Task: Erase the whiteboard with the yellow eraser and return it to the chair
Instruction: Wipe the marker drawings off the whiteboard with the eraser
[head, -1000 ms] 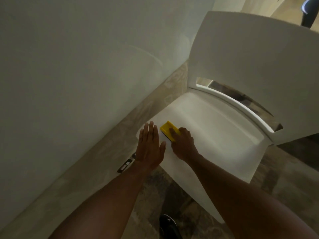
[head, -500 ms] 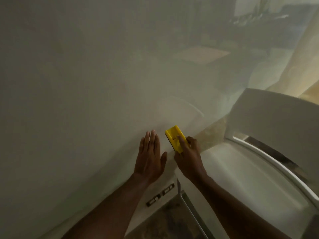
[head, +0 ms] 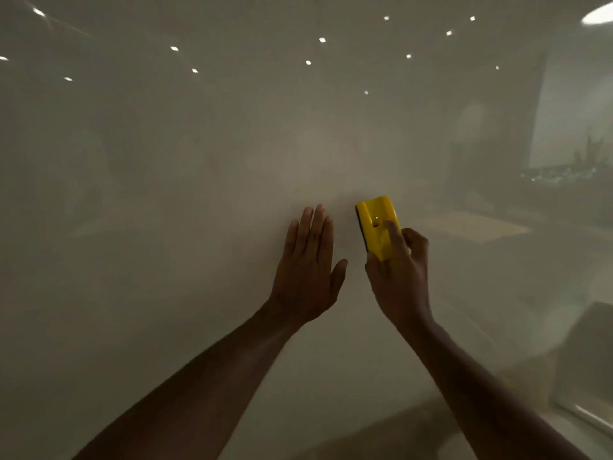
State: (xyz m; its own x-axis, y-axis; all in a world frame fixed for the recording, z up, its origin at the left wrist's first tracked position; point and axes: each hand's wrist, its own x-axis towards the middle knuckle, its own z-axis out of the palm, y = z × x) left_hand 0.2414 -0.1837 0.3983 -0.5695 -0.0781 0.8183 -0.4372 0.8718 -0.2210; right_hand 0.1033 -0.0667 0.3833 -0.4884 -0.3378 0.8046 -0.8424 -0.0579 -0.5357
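A glossy whiteboard fills almost the whole view and mirrors ceiling lights and the room. My right hand grips the yellow eraser by its lower end, with the dark felt side turned toward the board. Whether the eraser touches the board I cannot tell. My left hand is held flat beside it, fingers together and thumb spread, with nothing in it. The white chair shows blurred at the lower right edge.
A strip of floor runs below the board's lower edge toward the chair. No writing shows on the board near my hands.
My right hand lifted the yellow eraser off the chair seat and raised it to the whiteboard. My left hand rose alongside. The view tilted up from the chair to the board.
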